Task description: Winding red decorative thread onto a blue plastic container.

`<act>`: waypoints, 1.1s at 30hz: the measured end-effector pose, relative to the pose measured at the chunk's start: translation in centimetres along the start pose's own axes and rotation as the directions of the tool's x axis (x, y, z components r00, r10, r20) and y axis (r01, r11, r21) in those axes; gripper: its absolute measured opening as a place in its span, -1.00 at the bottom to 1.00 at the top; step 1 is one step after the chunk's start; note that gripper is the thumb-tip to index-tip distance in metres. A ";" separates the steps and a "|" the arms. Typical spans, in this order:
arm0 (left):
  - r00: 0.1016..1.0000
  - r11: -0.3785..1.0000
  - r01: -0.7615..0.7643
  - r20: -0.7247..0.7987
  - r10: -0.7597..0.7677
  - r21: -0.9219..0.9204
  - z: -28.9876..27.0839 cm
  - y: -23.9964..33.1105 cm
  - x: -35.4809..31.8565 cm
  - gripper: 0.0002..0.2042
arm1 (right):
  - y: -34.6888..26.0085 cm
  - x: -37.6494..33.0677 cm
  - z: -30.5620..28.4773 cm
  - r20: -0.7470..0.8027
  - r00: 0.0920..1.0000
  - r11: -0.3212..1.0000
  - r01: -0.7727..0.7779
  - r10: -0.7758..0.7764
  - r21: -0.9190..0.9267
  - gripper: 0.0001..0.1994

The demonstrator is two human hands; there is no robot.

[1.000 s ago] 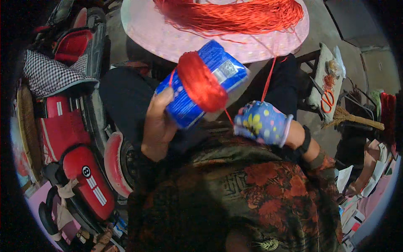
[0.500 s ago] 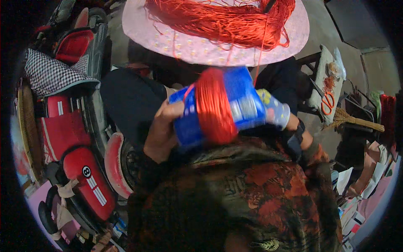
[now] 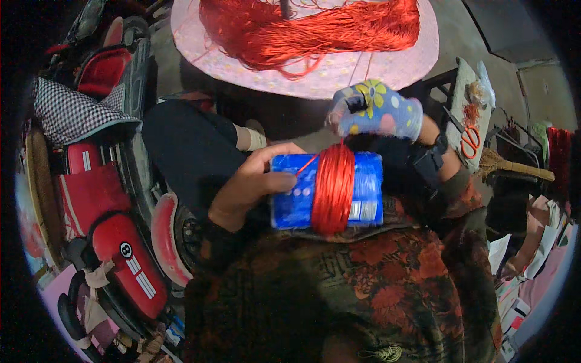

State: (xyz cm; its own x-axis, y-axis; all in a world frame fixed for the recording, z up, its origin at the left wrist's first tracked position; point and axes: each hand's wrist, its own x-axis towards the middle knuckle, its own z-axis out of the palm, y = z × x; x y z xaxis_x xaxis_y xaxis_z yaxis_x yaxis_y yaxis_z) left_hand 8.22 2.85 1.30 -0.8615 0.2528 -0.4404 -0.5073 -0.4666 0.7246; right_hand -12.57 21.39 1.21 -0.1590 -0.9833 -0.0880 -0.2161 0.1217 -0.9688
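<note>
Head view: one blue pack [image 3: 295, 209] is held low by the patterned jacket [image 3: 393, 272], one band of red cord [image 3: 333, 187] wound round its middle, with one big red skein [image 3: 315, 37] laid on one pink surface [image 3: 387, 75] and one pair of scissors [image 3: 465, 133] off right. The pack's left end is clamped by the bare left hand [image 3: 251, 186], thumb on top, while the red cord is pinched above it by the curled, gloved right hand [image 3: 378, 112]. Gloved fingertips are kinda blurred, most left fingers are hidden behind the pack, and the skein's cut off up top.
</note>
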 end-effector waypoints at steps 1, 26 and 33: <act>0.999 0.996 -0.029 -0.018 0.028 -0.086 0.2 0.0 -0.2 -0.54 | 1.1 -0.3 0.7 -0.043 0.999 0.995 -0.023 0.027 0.101 -0.81; 0.943 0.946 -0.320 -0.083 0.324 0.053 1.1 -2.3 -0.2 -0.17 | 0.1 -7.6 8.1 -0.450 0.892 0.949 0.100 0.047 0.298 -0.04; 0.967 0.967 -0.253 -0.007 0.253 0.002 2.0 -1.7 -0.5 -0.07 | -4.8 -9.1 5.2 -0.312 0.931 0.870 0.012 -0.190 -0.493 -0.07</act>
State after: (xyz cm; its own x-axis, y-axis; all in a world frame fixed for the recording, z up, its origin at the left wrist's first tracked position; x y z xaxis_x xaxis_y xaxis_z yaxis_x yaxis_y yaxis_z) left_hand 9.47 5.23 1.38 -0.9617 0.1205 -0.2463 -0.2727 -0.5138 0.8134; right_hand -5.05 29.04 5.46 -0.4078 -0.8963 0.1742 -0.6644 0.1604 -0.7299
